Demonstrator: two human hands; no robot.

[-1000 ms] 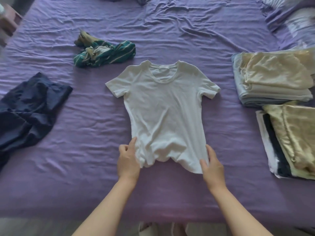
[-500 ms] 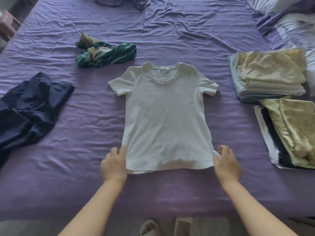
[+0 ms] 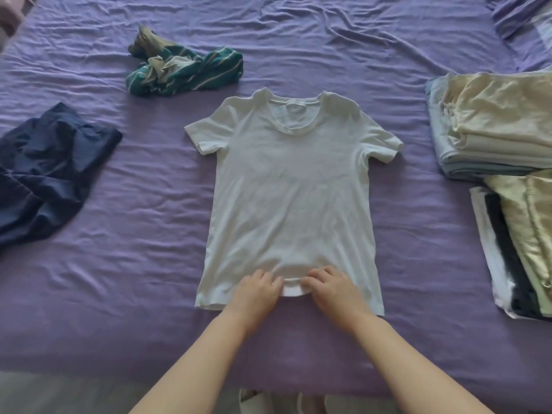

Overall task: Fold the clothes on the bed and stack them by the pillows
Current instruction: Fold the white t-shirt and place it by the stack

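A white T-shirt [image 3: 291, 192] lies spread flat, front up, in the middle of the purple bed [image 3: 134, 264], collar away from me. My left hand [image 3: 257, 289] and my right hand [image 3: 333, 286] sit side by side at the middle of its bottom hem, fingers curled and pinching the hem cloth, which is bunched into a small fold between them. A crumpled navy garment [image 3: 44, 171] lies at the left. A twisted green striped garment [image 3: 185, 70] lies at the back left.
Two stacks of folded clothes sit at the right: a cream and pale blue stack [image 3: 490, 127], and nearer me a stack topped with shiny gold cloth [image 3: 525, 243]. Striped pillows [image 3: 525, 19] lie at the far right corner. The bed's front edge runs just below my forearms.
Both hands left the shirt's bottom corners and came together at the middle of the hem. The shirt lies smoother and wider than one second ago.
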